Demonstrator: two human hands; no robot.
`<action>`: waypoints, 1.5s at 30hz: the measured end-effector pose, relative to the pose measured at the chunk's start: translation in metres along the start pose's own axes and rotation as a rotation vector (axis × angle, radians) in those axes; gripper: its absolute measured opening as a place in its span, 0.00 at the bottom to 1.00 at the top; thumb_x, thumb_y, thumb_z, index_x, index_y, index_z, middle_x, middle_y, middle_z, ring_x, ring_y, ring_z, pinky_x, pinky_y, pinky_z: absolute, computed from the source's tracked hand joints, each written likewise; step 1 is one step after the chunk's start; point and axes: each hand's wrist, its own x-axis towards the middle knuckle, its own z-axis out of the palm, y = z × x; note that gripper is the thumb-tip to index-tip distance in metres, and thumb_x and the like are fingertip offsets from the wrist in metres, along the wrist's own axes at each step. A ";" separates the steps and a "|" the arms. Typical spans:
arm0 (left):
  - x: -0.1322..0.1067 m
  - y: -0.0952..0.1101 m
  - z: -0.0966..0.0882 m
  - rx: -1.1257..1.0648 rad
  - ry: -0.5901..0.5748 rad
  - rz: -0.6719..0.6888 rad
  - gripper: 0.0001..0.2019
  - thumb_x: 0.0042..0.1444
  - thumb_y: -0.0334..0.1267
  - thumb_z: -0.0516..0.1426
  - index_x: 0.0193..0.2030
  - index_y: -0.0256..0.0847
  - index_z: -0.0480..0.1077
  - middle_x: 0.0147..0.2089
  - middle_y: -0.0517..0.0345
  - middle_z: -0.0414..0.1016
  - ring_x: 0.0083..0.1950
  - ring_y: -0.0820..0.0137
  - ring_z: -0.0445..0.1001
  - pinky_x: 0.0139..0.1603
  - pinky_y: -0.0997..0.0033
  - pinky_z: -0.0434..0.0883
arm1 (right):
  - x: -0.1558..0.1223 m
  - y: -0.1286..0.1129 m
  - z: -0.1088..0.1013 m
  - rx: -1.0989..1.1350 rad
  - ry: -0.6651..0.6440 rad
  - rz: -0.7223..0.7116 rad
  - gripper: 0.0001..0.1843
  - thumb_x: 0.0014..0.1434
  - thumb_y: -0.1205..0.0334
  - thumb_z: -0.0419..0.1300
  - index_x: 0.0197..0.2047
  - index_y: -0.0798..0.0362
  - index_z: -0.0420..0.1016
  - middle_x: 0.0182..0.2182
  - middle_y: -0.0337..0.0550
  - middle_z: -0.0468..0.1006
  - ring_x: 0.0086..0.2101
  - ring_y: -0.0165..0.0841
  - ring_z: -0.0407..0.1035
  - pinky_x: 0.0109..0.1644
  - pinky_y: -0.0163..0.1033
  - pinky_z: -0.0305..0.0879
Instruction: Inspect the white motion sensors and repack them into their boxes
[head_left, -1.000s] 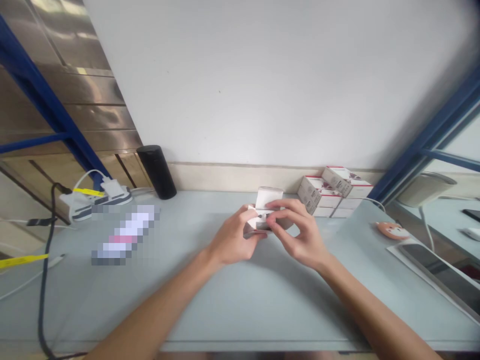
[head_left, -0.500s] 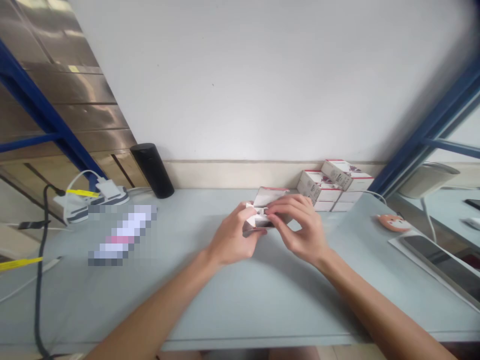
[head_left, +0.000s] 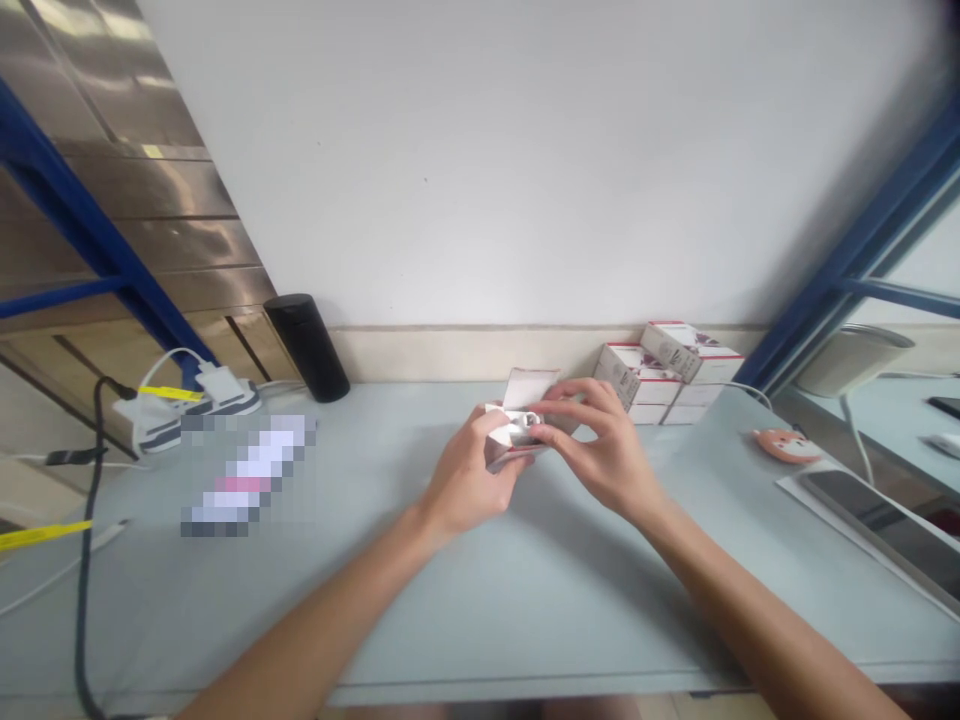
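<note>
Near edge: both forearms enter from the bottom of the view, above the pale blue-grey table (head_left: 420,625). Left hand (head_left: 461,475) is clamped around the left end of the small white carton (head_left: 531,390). The carton sits at centre, held just above the table, with its flap standing open toward the far side. This hold appears to steady the carton and present its opening to the right hand (head_left: 607,445). Right grip: fingers curled close together over the opening, at a small silvery part (head_left: 531,418); cannot tell whether it is pinched. Finger cover hides most of the carton's contents.

Beyond the hands, to the right, white boxes with red trim (head_left: 660,385) are stacked against the wall, the top one lying askew. Far left: a black flask (head_left: 306,347) stands behind a white power strip (head_left: 187,400) with its cables. A pixelated object (head_left: 247,475) lies nearer. Right: an orange cat-faced mouse (head_left: 787,445) beside a tablet (head_left: 877,525).
</note>
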 end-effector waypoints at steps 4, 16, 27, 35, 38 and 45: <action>0.000 0.000 0.000 0.017 -0.002 0.021 0.29 0.61 0.32 0.63 0.63 0.51 0.55 0.50 0.56 0.69 0.47 0.64 0.77 0.47 0.62 0.75 | 0.000 0.000 0.001 -0.009 0.043 0.011 0.06 0.67 0.57 0.66 0.46 0.41 0.86 0.43 0.45 0.80 0.46 0.44 0.71 0.53 0.54 0.69; 0.004 0.005 -0.004 0.021 -0.049 0.051 0.28 0.60 0.28 0.62 0.61 0.51 0.57 0.50 0.56 0.69 0.42 0.68 0.76 0.41 0.68 0.74 | -0.001 0.001 -0.002 0.113 -0.058 0.173 0.06 0.65 0.54 0.69 0.43 0.40 0.87 0.45 0.44 0.76 0.46 0.41 0.71 0.55 0.53 0.70; 0.009 0.005 -0.019 0.068 -0.212 0.032 0.31 0.62 0.28 0.62 0.68 0.50 0.56 0.58 0.49 0.68 0.49 0.64 0.78 0.48 0.60 0.80 | -0.001 -0.006 0.000 0.144 -0.089 0.213 0.06 0.64 0.55 0.69 0.44 0.43 0.86 0.40 0.43 0.73 0.43 0.39 0.71 0.52 0.49 0.70; 0.015 0.004 -0.019 0.424 -0.190 0.208 0.29 0.63 0.34 0.64 0.68 0.57 0.61 0.63 0.49 0.65 0.57 0.59 0.76 0.55 0.55 0.79 | 0.000 -0.003 0.009 0.322 -0.018 0.326 0.10 0.61 0.54 0.69 0.43 0.47 0.76 0.41 0.41 0.75 0.45 0.38 0.71 0.52 0.45 0.69; 0.016 0.004 -0.018 0.531 -0.234 0.161 0.30 0.64 0.36 0.64 0.69 0.58 0.61 0.62 0.49 0.69 0.55 0.59 0.78 0.57 0.53 0.78 | 0.005 0.009 -0.006 0.369 -0.093 0.275 0.14 0.65 0.51 0.66 0.51 0.46 0.76 0.47 0.44 0.76 0.43 0.37 0.72 0.49 0.44 0.71; 0.014 0.004 -0.018 0.552 -0.238 0.087 0.29 0.64 0.36 0.63 0.69 0.55 0.61 0.65 0.49 0.69 0.54 0.60 0.78 0.55 0.57 0.78 | 0.016 0.081 -0.065 -0.198 0.189 0.298 0.15 0.67 0.49 0.60 0.50 0.48 0.78 0.44 0.46 0.78 0.30 0.34 0.71 0.39 0.43 0.71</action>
